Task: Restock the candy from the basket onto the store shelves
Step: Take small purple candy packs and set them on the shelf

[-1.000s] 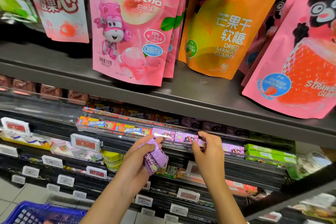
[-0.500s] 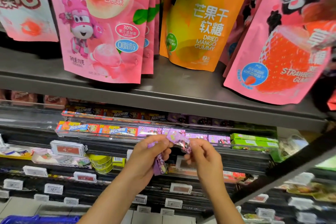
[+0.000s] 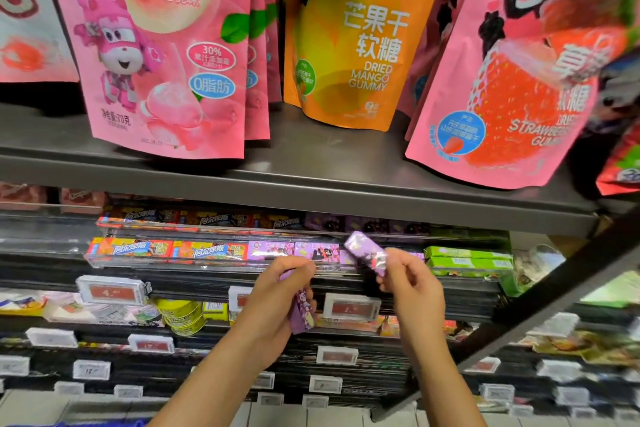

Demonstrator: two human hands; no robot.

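Store shelves (image 3: 311, 191) fill your view, gummy bags (image 3: 346, 38) hanging above and rows of candy sticks (image 3: 207, 250) in a clear tray below; your right hand (image 3: 412, 291) pinches one purple candy stick (image 3: 363, 251), tilted, just in front of the purple row; your left hand (image 3: 277, 302) is curled round more purple sticks (image 3: 303, 312) lower down, the two hands near each other but apart.
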